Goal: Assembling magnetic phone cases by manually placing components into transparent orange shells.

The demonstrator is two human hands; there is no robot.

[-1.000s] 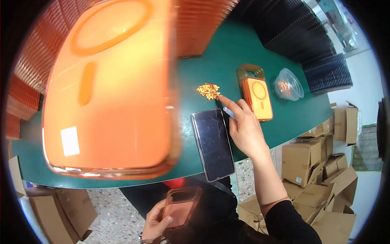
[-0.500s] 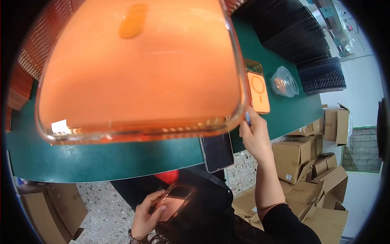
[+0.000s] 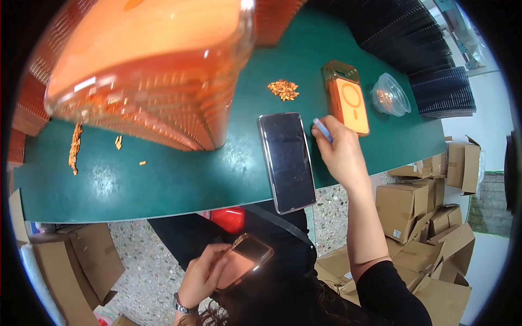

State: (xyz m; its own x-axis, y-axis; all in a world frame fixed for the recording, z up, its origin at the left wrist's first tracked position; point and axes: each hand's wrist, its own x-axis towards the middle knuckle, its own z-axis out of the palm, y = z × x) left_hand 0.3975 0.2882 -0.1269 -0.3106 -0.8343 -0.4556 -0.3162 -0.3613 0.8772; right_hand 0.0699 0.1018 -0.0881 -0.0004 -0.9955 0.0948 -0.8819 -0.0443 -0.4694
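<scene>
Low in front of my body, my left hand [image 3: 204, 271] pinches a clear orange phone case [image 3: 239, 265] by its edge, fingers on one side and thumb on the other. Over the table, my right hand [image 3: 342, 152] has its fingers closed around a short pale-blue stick [image 3: 323, 130], whose exact kind I cannot make out. Just beyond that hand lies another orange case [image 3: 350, 106] with a ring mark. To its left a dark-screened phone [image 3: 287, 163] lies across the table's near edge. A tall stack of orange cases [image 3: 179, 92] looms at the upper left.
Small orange pieces [image 3: 284, 89] form a pile on the green table [image 3: 244, 163]; more pieces [image 3: 75, 149] lie at left. A clear round tub [image 3: 391, 95] stands near stacks of black cases [image 3: 443, 92]. Cardboard boxes [image 3: 399, 209] crowd the floor at right, others [image 3: 81, 261] at left.
The view has shifted, so the orange stack now blocks less and the phone and orange pile show. My left hand still holds its case; my right hand still grips the stick near the other case.
</scene>
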